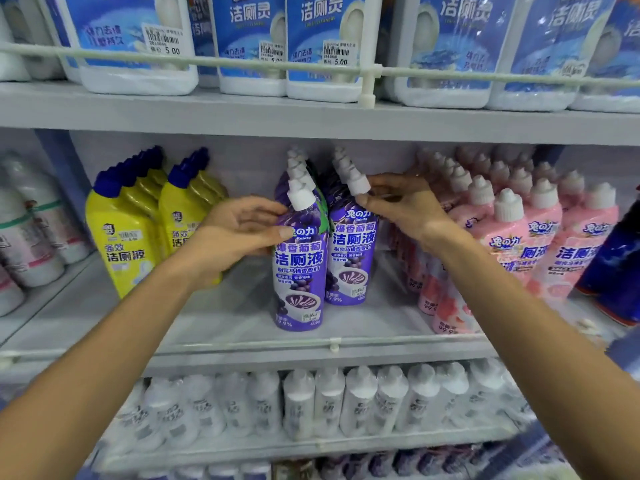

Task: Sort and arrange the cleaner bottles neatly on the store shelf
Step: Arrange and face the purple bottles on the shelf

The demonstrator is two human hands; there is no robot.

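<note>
1. The front purple bottle (300, 261) stands upright on the middle shelf (242, 327), close to its front edge and about midway along it. A second purple bottle (351, 254) stands just beside it to the right and a little further back, with more of the same kind filed toward the back wall.
2. The left hand (239, 233) is wrapped around the front purple bottle's shoulder, thumb across the label, fingers behind. The right hand (398, 206) pinches the neck of the second purple bottle just under its white cap (358, 183), fingers closed on it.
3. Handling, as I judge it: stiff plastic, apparently full, so moderately heavy. The glossy sleeve looks slippery, and the angled neck makes the bottle top-heavy. The waist or shoulder offers a firmer hold than the cap, which could twist.
4. The purple labels read "Rabito", "兔の力", "爆香葡萄 洁厕液", plus "99.9%" and "600g" low down.
5. Toward the left end of the shelf stand yellow bottles (121, 237) with blue caps, marked "强效 洁厕液".
6. Toward the right end, pink bottles (519, 244) carry the same 兔の力 brand.
7. On the shelf above, blue-labelled jugs (322, 46) read "洁厕灵", with price stickers showing 5.00.
</note>
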